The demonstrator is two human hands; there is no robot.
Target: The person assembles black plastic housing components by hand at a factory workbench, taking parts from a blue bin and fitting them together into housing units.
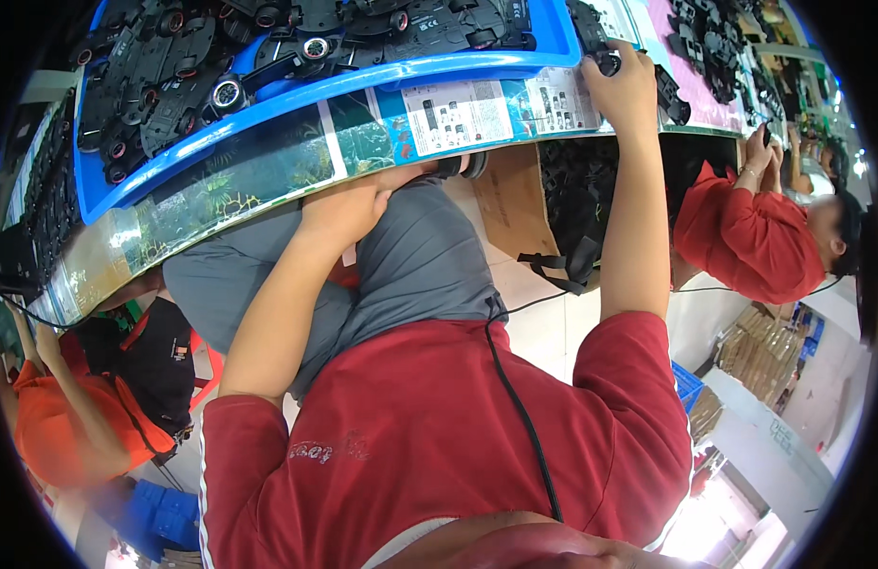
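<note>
My left hand [349, 211] is low at the table's front edge, over my thigh, with its fingers curled. At its fingertips is a black part [466, 166] with a round, wheel-like end, partly hidden by the table edge. My right hand [624, 90] reaches over the table, closed on the near end of a black toy car chassis [592, 30]; a wheel shows by the fingers. Just right of that hand lies another black car part [671, 98]. Left of it, a blue tray [392, 76] is heaped with black toy car chassis [159, 81] with small wheels.
Printed sheets [458, 116] lie along the table edge. Below it stands an open cardboard box [515, 201] of dark parts, with black straps at its rim. More black parts [709, 43] lie on a pink surface at right. Co-workers sit on the left [88, 417] and right [752, 232].
</note>
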